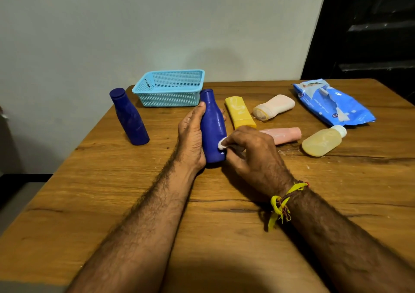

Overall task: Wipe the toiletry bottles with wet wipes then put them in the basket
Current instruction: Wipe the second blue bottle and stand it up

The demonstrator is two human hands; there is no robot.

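Observation:
My left hand [190, 135] grips a dark blue bottle [212, 122] held upright near the middle of the table. My right hand [251, 151] pinches a small white wet wipe [222, 144] and presses it against the bottle's lower right side. A second dark blue bottle [130, 117] stands to the left. The light blue basket [168, 99] sits at the back with nothing visible in it. A yellow bottle [239, 112], a pale pink bottle [274, 107], a pink tube [285, 135] and a clear yellowish bottle [322, 141] lie on the right.
A blue wet-wipes pack [332, 104] lies torn open at the back right. The wooden table [112, 191] meets a grey wall at the back, and its left edge drops off to the floor. A dark doorway lies at the upper right.

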